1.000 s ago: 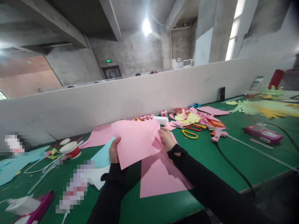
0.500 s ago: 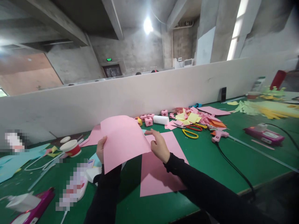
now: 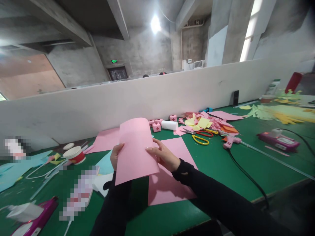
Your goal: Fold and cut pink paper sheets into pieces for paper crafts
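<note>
A sheet of pink paper [image 3: 136, 154] is held up over the green table, bowed so that its top edge curves. My left hand [image 3: 116, 156] grips its left edge, thumb in front and the other fingers hidden behind. On the right edge, my right hand [image 3: 166, 155] pinches the sheet with the thumb on the front face. Under my right forearm a second pink sheet [image 3: 169, 190] lies flat on the table. Another pink sheet [image 3: 105, 140] rests behind my left hand, near the white partition.
Small pink paper cubes [image 3: 156, 127], a white roll [image 3: 169, 125], scissors [image 3: 200, 139] and paper scraps [image 3: 204, 123] lie along the back. A pink glue gun [image 3: 231, 141] with its cord sits right. A paper cup [image 3: 74, 155] and a phone [image 3: 81, 193] are left.
My right hand has gone from a loose pointing pose to gripping the sheet's right edge. The sheet has become narrower and more curved, and my left hand has shifted slightly right.
</note>
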`<state>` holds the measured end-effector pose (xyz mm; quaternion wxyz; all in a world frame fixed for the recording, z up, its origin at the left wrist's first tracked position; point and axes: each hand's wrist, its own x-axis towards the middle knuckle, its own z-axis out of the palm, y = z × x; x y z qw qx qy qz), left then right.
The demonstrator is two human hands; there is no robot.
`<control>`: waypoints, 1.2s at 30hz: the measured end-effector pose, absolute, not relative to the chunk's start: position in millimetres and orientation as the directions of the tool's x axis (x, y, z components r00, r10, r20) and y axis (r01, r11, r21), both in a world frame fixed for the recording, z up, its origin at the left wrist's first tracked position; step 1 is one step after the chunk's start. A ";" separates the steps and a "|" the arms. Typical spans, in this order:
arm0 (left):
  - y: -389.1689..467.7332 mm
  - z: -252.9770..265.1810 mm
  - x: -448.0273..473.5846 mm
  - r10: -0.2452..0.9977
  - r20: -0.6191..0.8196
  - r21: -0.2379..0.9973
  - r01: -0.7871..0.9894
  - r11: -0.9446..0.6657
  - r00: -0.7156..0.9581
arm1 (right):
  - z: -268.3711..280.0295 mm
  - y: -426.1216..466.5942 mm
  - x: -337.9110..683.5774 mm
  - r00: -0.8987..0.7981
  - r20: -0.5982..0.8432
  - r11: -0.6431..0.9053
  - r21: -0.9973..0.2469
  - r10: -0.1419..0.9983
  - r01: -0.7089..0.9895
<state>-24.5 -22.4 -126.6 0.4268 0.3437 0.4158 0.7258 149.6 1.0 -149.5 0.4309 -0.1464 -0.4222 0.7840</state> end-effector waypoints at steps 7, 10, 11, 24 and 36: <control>-16.6 -124.9 -20.6 0.915 0.176 0.919 -0.273 -0.285 -0.362 | -138.7 23.9 164.1 -0.365 0.078 -0.071 -0.924 0.928 -0.377; -8.1 -130.9 -19.0 0.864 0.252 0.926 -0.150 -0.346 -0.436 | -131.7 35.1 177.9 -0.246 0.340 0.317 -0.940 0.908 -0.130; -6.4 -133.5 -18.1 0.829 0.287 0.931 -0.064 -0.360 -0.480 | -129.8 37.7 182.6 -0.225 0.447 0.455 -0.890 0.866 -0.018; -6.5 -162.2 5.7 0.374 0.842 -0.238 0.890 -0.389 0.389 | -161.2 38.4 196.3 -0.406 0.716 0.687 -0.140 0.568 0.713; -5.8 -171.1 7.2 0.530 0.764 -0.171 0.907 -0.384 0.368 | -178.6 30.2 183.9 -0.500 0.739 0.826 -0.133 0.451 0.549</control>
